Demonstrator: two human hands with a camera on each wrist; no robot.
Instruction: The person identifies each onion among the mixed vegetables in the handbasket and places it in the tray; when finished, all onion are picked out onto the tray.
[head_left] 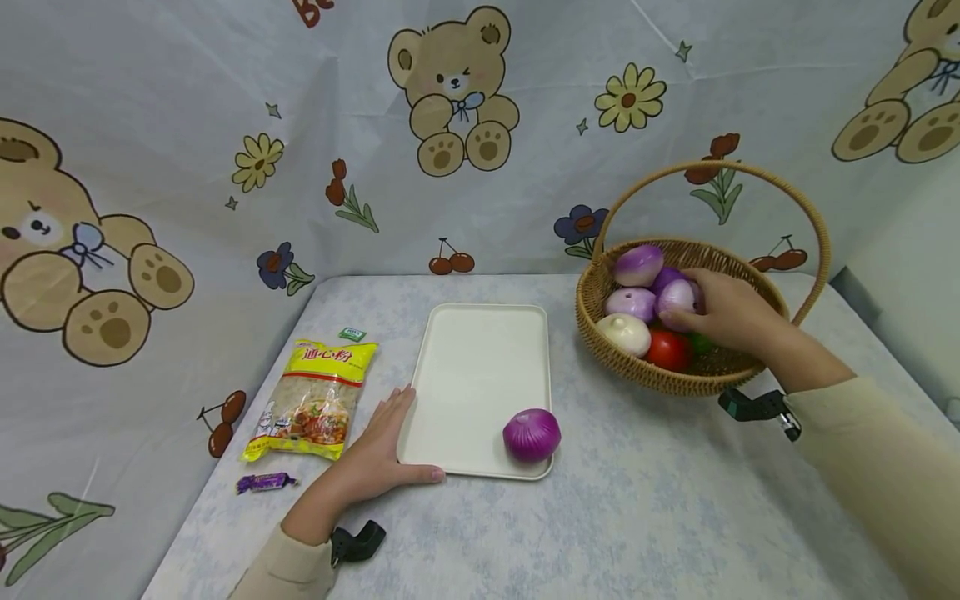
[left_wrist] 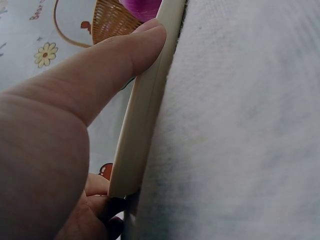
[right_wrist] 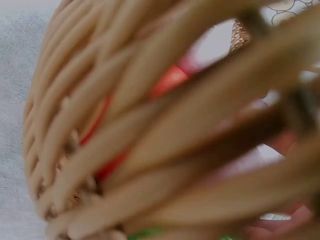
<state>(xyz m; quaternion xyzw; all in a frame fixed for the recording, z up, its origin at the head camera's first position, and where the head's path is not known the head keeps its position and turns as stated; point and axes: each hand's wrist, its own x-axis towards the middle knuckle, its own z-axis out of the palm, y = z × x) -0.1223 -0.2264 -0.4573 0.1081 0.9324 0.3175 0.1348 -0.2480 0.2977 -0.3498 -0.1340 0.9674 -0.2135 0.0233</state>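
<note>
The left hand point(head_left: 375, 454) lies flat, steadying the tray point(head_left: 480, 367); the right hand point(head_left: 723, 312) seemingly curls round a pale purple onion point(head_left: 675, 297) in the basket point(head_left: 660, 375).

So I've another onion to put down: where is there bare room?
Most of the tray is bare behind the purple onion. The table is bare before the basket, which is crowded.
</note>
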